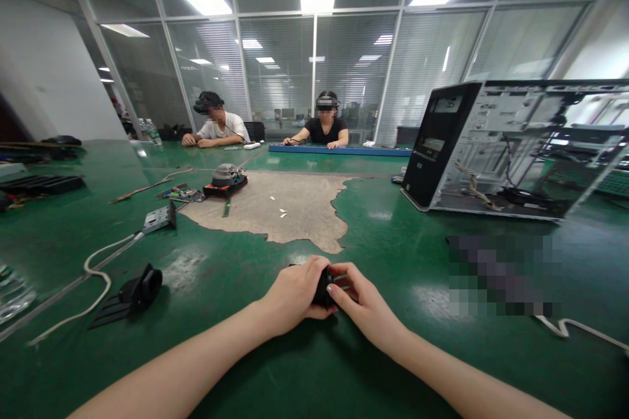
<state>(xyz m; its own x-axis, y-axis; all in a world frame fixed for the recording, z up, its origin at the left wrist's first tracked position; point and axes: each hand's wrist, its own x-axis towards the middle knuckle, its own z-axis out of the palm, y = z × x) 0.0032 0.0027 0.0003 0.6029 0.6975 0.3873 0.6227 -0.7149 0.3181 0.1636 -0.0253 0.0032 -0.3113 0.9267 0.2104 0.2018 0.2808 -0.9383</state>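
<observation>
Gripping blk part [322, 289], L hand [299, 292] curls round its left side & R hand [362, 297] closes on its right edge; part's mostly hidden, low at green table [236, 366], can't tell if touching it. Ribbed blk piece [132, 292] lies well to L, PC case [445, 144] stands to R, tan patch [304, 209] just beyond hands.

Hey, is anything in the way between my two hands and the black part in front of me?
Nothing visible: the left hand is wrapped around the black part, and the right hand has its fingertips at the part's right side.
</observation>
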